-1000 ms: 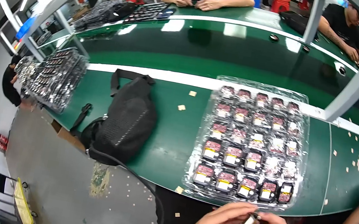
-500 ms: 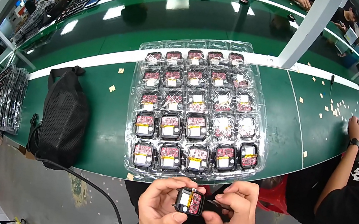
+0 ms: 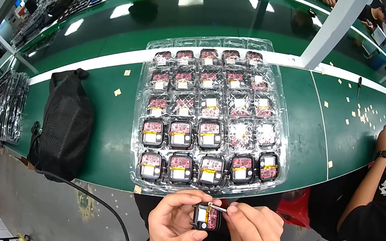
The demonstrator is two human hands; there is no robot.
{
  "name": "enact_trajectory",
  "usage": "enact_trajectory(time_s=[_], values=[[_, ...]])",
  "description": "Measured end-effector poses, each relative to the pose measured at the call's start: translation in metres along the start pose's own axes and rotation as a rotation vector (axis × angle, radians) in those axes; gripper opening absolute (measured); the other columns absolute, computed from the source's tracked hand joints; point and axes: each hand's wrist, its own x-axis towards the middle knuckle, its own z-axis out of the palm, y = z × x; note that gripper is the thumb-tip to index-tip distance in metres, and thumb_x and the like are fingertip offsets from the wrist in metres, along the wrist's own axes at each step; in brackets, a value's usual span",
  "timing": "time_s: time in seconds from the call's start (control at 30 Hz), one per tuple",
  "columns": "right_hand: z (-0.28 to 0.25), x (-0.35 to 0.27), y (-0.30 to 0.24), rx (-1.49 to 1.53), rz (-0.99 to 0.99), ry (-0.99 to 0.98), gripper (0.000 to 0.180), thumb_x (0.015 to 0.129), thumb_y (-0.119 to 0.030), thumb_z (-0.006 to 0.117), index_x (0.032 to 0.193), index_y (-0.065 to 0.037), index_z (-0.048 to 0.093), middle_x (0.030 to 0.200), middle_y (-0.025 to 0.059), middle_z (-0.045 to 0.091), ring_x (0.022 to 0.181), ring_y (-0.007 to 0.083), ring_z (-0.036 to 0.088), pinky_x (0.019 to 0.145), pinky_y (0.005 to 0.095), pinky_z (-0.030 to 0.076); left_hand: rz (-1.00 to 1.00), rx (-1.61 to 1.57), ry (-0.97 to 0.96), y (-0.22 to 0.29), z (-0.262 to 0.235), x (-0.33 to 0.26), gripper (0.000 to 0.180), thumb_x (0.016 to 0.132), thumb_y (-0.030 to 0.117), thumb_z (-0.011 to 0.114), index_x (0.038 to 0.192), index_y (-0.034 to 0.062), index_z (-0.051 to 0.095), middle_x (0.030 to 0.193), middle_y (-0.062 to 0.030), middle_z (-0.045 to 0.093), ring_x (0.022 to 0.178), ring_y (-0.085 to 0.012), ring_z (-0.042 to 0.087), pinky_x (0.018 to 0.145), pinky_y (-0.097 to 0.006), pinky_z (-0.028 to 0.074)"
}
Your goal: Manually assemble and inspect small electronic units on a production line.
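Observation:
My left hand grips a small black square watch housing by its edges, its open side up. Inside it show a red circuit board, a white block and a yellow strip. Closed in a pinch, my right hand holds a slim metal tool, whose tip meets the housing's upper edge near a tiny white part. Whether the tool has one prong or two is too small to tell. Just beyond both hands lies a clear plastic tray with rows of similar housings.
A black mesh bag lies left of the tray, and a black cable runs below it. Stacked trays stand far left. Small pale pieces are scattered on the green table. A co-worker's arm is at right; a grey post rises behind.
My right hand has turned and brought the tool's tip up onto the housing's upper edge; before, the tool was beside the housing. The left hand keeps its hold.

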Motion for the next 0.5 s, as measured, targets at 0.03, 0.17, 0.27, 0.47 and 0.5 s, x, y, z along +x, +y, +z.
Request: enact_trajectory(time_s=[0.03, 0.17, 0.27, 0.47, 0.5], values=[[-0.0004, -0.0002, 0.0005, 0.01, 0.003, -0.013, 0.026, 0.078, 0.003, 0.078, 0.103, 0.001, 0.075, 0.091, 0.0092, 0.073, 0.06, 0.0155, 0.064, 0.052, 0.0271, 0.05, -0.003, 0.0, 0.001, -0.0001, -0.0001, -0.0001, 0.063, 0.08, 0.02, 0.09, 0.128, 0.0005, 0.052, 0.126, -0.0225, 0.059, 0.116, -0.039, 0.066, 0.103, -0.051, 0.055], [0.0031, -0.0055, 0.0012, 0.048, 0.041, 0.012, 0.028, 0.076, -0.001, 0.085, 0.101, -0.001, 0.073, 0.09, 0.0106, 0.074, 0.058, 0.0188, 0.061, 0.051, 0.0283, 0.045, -0.026, -0.006, -0.011, 0.0005, 0.0023, 0.0004, 0.063, 0.081, 0.02, 0.089, 0.128, 0.0003, 0.052, 0.126, -0.0218, 0.059, 0.117, -0.0381, 0.066, 0.103, -0.05, 0.055], [0.0045, -0.0069, 0.0026, 0.063, 0.062, 0.007, 0.026, 0.077, -0.001, 0.085, 0.101, -0.001, 0.074, 0.089, 0.0104, 0.074, 0.057, 0.0188, 0.061, 0.051, 0.0283, 0.044, -0.042, -0.005, -0.007, 0.0, 0.0016, -0.0006, 0.063, 0.081, 0.02, 0.089, 0.128, 0.0001, 0.052, 0.126, -0.0217, 0.059, 0.117, -0.0377, 0.066, 0.104, -0.05, 0.055], [0.0076, -0.0064, 0.0023, 0.039, 0.071, 0.039, 0.025, 0.077, -0.002, 0.085, 0.1, -0.001, 0.074, 0.088, 0.0102, 0.074, 0.055, 0.0182, 0.058, 0.05, 0.0282, 0.044, -0.051, 0.015, -0.013, -0.0001, -0.0001, -0.0002, 0.063, 0.082, 0.02, 0.089, 0.129, -0.0001, 0.052, 0.127, -0.022, 0.059, 0.117, -0.038, 0.066, 0.104, -0.05, 0.054], [0.0077, -0.0068, 0.0025, 0.04, 0.071, 0.038, 0.025, 0.077, -0.002, 0.085, 0.1, -0.001, 0.074, 0.088, 0.0102, 0.074, 0.055, 0.0182, 0.058, 0.05, 0.0282, 0.044, -0.056, 0.012, -0.012, 0.0, 0.0002, -0.0002, 0.063, 0.082, 0.02, 0.089, 0.129, -0.0001, 0.052, 0.127, -0.022, 0.059, 0.117, -0.0379, 0.066, 0.104, -0.05, 0.054]])
